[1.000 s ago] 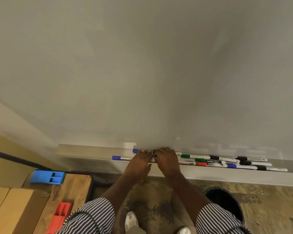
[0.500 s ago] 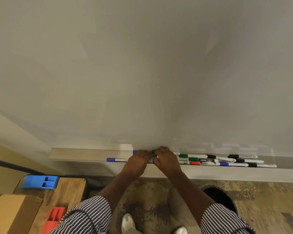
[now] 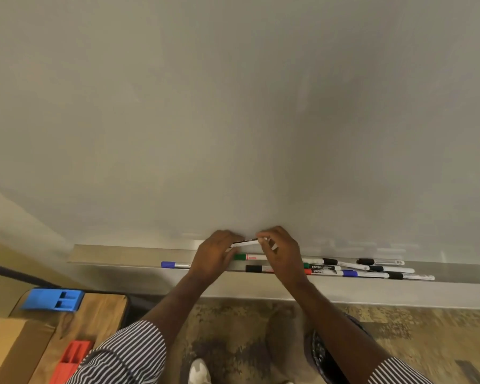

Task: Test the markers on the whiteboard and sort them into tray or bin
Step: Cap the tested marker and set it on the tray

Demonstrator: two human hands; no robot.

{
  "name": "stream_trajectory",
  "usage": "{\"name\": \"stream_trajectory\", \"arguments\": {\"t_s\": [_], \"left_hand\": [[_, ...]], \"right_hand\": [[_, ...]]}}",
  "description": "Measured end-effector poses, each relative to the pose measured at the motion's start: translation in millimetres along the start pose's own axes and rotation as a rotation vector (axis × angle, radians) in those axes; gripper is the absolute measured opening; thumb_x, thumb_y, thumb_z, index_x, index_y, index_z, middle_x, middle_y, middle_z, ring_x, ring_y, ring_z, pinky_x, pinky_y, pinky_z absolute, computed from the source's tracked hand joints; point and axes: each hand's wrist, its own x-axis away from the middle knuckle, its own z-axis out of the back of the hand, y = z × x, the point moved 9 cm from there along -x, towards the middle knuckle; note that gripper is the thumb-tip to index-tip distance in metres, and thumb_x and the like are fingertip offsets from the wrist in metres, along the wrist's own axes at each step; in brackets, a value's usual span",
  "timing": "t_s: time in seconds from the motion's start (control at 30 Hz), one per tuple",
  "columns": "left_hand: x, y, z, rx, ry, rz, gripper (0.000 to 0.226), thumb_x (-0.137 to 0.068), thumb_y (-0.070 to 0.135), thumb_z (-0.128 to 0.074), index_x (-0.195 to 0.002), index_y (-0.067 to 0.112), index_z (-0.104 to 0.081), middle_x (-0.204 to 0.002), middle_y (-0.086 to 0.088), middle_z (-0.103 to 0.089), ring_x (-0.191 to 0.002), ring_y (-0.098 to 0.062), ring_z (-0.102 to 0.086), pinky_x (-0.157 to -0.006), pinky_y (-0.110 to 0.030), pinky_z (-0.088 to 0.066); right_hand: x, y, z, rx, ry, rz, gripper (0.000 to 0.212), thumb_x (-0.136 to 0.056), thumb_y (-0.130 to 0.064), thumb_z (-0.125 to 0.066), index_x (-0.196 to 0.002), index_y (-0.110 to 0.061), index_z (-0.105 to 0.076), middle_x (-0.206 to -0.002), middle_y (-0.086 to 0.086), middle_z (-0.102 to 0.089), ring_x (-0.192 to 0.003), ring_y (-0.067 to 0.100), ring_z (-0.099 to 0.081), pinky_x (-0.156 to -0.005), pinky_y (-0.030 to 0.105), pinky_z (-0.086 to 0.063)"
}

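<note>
Both hands hold one white marker (image 3: 245,243) just above the whiteboard's ledge tray (image 3: 117,254). My left hand (image 3: 215,256) grips its left end, my right hand (image 3: 280,252) pinches its right end. The marker's cap colour is hidden by my fingers. Below it on the ledge lie a green-capped marker (image 3: 247,257) and a black-capped marker (image 3: 257,269). A blue-capped marker (image 3: 175,264) lies to the left, and several more markers (image 3: 372,268) are heaped to the right. The whiteboard (image 3: 233,106) fills the upper view and looks unmarked.
A dark round bin (image 3: 324,356) stands on the patterned carpet under my right forearm, mostly hidden. At lower left a wooden table (image 3: 100,314) carries a blue plastic tray (image 3: 53,299), a red tray (image 3: 72,358) and a cardboard box (image 3: 9,353).
Both hands have lifted a marker off the ledge and moved slightly apart along it. The markers that lay under my hands now show on the ledge.
</note>
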Motion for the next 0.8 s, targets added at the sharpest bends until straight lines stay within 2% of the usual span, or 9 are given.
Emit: {"name": "stream_trajectory", "arguments": {"t_s": [0.13, 0.2, 0.27, 0.4, 0.5, 0.57, 0.63, 0.7, 0.8], "left_hand": [[-8.4, 11.9, 21.4, 0.033, 0.09, 0.094, 0.026, -0.096, 0.044, -0.059, -0.112, 0.027, -0.07, -0.106, 0.009, -0.068, -0.094, -0.009, -0.061, -0.074, -0.024, -0.054], [-16.7, 28.1, 30.8, 0.161, 0.121, 0.106, 0.022, -0.096, 0.04, -0.064, -0.115, 0.029, -0.068, -0.105, 0.016, -0.065, -0.089, 0.001, -0.057, -0.074, -0.02, -0.053], [-28.3, 50.7, 43.1, 0.315, 0.169, 0.088, 0.023, -0.097, 0.038, -0.062, -0.116, 0.027, -0.069, -0.104, 0.017, -0.064, -0.089, 0.0, -0.059, -0.073, -0.018, -0.05], [-55.6, 93.3, 74.4, 0.528, 0.305, 0.051, 0.025, -0.097, 0.034, -0.063, -0.111, 0.015, -0.071, -0.099, 0.005, -0.067, -0.087, -0.017, -0.064, -0.068, -0.037, -0.056], [-77.3, 121.8, 99.6, 0.628, 0.387, 0.018, 0.021, -0.098, 0.037, -0.062, -0.106, 0.019, -0.069, -0.094, 0.008, -0.065, -0.079, -0.021, -0.063, -0.06, -0.049, -0.055], [-92.5, 142.3, 119.2, 0.658, 0.426, -0.012, 0.02, -0.098, 0.037, -0.061, -0.102, 0.019, -0.068, -0.089, 0.012, -0.063, -0.071, -0.019, -0.061, -0.056, -0.048, -0.054], [-107.3, 163.3, 138.2, 0.661, 0.458, -0.046, 0.023, -0.098, 0.035, -0.061, -0.096, 0.013, -0.068, -0.083, 0.01, -0.061, -0.065, -0.017, -0.059, -0.055, -0.046, -0.052], [-118.6, 185.2, 155.8, 0.635, 0.495, -0.091, 0.032, -0.098, 0.039, -0.059, -0.092, 0.009, -0.068, -0.078, 0.004, -0.061, -0.064, -0.021, -0.059, -0.056, -0.045, -0.051], [-127.8, 211.1, 177.4, 0.587, 0.569, -0.128, 0.049, -0.099, 0.051, -0.052, -0.086, 0.008, -0.068, -0.072, -0.004, -0.061, -0.065, -0.024, -0.058, -0.06, -0.035, -0.05]], "right_hand": [[-1.9, -4.6, 51.1, -0.092, 0.108, 0.012, 0.005, -0.098, -0.023, -0.066, -0.101, -0.026, -0.07, -0.097, -0.009, -0.065, -0.089, 0.003, -0.063, -0.074, 0.015, -0.054], [-2.8, -5.5, 75.3, -0.173, 0.181, -0.039, 0.012, -0.098, -0.038, -0.064, -0.102, -0.027, -0.068, -0.097, -0.007, -0.067, -0.086, 0.011, -0.067, -0.068, 0.022, -0.058], [-4.9, -8.3, 97.6, -0.309, 0.258, -0.099, 0.015, -0.097, -0.037, -0.066, -0.101, -0.022, -0.069, -0.094, -0.002, -0.07, -0.077, 0.017, -0.068, -0.06, 0.021, -0.058], [-16.9, -27.1, 139.9, -0.547, 0.371, -0.092, 0.008, -0.096, -0.011, -0.065, -0.099, -0.007, -0.071, -0.076, 0.009, -0.069, -0.06, 0.02, -0.063, -0.053, 0.025, -0.055], [-28.7, -46.8, 168.2, -0.709, 0.441, -0.048, 0.006, -0.096, -0.009, -0.065, -0.096, -0.01, -0.071, -0.069, 0.005, -0.067, -0.054, 0.02, -0.059, -0.049, 0.029, -0.054], [-37.0, -65.7, 181.9, -0.884, 0.433, 0.021, 0.013, -0.097, -0.021, -0.066, -0.106, -0.011, -0.068, -0.075, 0.005, -0.066, -0.057, 0.02, -0.059, -0.048, 0.03, -0.053], [-45.9, -86.8, 190.1, -1.057, 0.357, 0.099, 0.04, -0.093, -0.04, -0.07, -0.12, -0.011, -0.061, -0.083, 0.009, -0.065, -0.059, 0.021, -0.059, -0.049, 0.03, -0.052], [-53.9, -107.9, 197.0, -1.124, 0.292, 0.149, 0.055, -0.087, -0.051, -0.073, -0.125, -0.014, -0.06, -0.086, 0.008, -0.067, -0.06, 0.02, -0.06, -0.049, 0.029, -0.052], [-62.3, -138.0, 209.2, -1.111, 0.247, 0.222, 0.046, -0.085, -0.052, -0.076, -0.118, -0.022, -0.07, -0.087, 0.004, -0.071, -0.06, 0.018, -0.061, -0.05, 0.027, -0.054]]}}
